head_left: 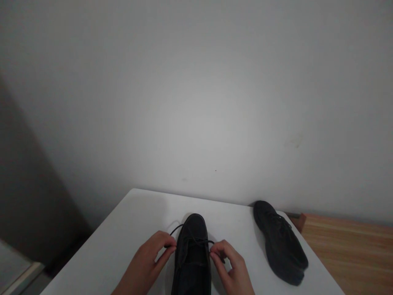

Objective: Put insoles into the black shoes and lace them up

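Black and dark all over, the shoe (193, 278) sits on the white table (132, 221) between my hands, toe pointing to the far side, its heel out of view at the near end. My left hand (153, 252) pinches the left lace (176, 228) between thumb and forefinger; my right hand (229, 262) pinches the right lace (210, 241) the same way. Neither hand steadies the shoe itself, so a harder pull from one side could, I judge, twist or drag it. Thin as they are, the laces might slip from my fingertips, or slacken where they cross if I tug unevenly. Off to the right, the second shoe (281, 241) lies by the table's right edge, where a stray elbow might knock it off. I can read no brand, label or writing on either shoe.
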The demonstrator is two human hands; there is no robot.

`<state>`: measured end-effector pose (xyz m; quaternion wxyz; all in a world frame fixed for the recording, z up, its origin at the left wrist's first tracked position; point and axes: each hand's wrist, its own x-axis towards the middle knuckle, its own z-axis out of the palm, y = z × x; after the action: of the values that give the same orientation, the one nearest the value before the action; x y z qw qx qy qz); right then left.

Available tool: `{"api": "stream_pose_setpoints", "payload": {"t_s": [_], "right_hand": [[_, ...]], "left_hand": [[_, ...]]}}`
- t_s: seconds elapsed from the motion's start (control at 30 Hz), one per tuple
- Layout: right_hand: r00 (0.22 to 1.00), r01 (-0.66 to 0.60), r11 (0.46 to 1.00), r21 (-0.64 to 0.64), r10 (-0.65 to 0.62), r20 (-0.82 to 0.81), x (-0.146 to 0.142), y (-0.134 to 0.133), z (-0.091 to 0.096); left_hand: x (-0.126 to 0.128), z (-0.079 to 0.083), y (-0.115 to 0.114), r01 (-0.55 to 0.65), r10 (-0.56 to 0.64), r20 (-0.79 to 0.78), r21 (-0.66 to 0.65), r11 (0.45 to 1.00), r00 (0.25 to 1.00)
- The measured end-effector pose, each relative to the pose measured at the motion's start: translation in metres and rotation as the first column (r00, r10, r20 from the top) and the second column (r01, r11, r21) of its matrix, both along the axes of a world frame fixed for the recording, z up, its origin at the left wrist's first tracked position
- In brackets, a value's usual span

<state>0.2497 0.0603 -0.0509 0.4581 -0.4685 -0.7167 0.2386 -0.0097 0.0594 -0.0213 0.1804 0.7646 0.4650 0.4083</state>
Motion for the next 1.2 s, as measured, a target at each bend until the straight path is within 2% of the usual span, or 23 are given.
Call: {"api": "stream_pose_setpoints", "payload": {"t_s": [0.13, 0.27, 0.47, 0.7, 0.9, 1.07, 1.2], "right_hand": [[1.000, -0.001, 1.000, -0.015, 0.001, -0.006, 0.001, 0.000, 0.001], [1.000, -0.020, 0.999, -0.037, 0.020, -0.002, 0.002, 0.001, 0.001], [0.998, 0.002, 1.000, -0.005, -0.003, -0.071, -0.001, -0.001, -0.005], [1.000, -0.012, 1.000, 0.004, 0.012, -0.003, 0.000, 0.001, 0.003], [0.999, 0.016, 0.993, 0.116, -0.019, 0.031, 0.005, 0.003, 0.001], [1.000, -0.018, 0.998, 0.059, 0.017, 0.021, 0.006, 0.003, 0.002], [0.997, -0.071, 0.996, 0.063, 0.071, -0.003, 0.004, 0.002, 0.005]], "left_hand": [[0.005, -0.002, 0.002, 0.055, -0.053, -0.061, 0.018, 0.998, 0.997], [0.008, -0.003, 0.003, 0.059, -0.056, -0.088, 0.042, 0.997, 0.995], [0.006, -0.001, 0.005, 0.075, -0.067, -0.105, 0.083, 0.994, 0.992], [0.012, -0.001, 0.004, 0.111, -0.097, -0.128, 0.113, 0.987, 0.987], [0.015, -0.002, 0.006, 0.033, 0.000, -0.139, 0.234, 0.972, 0.990], [0.013, -0.004, 0.005, -0.008, 0.052, -0.148, 0.285, 0.958, 0.988], [0.013, -0.009, 0.004, -0.007, 0.043, -0.132, 0.261, 0.965, 0.990]]}}
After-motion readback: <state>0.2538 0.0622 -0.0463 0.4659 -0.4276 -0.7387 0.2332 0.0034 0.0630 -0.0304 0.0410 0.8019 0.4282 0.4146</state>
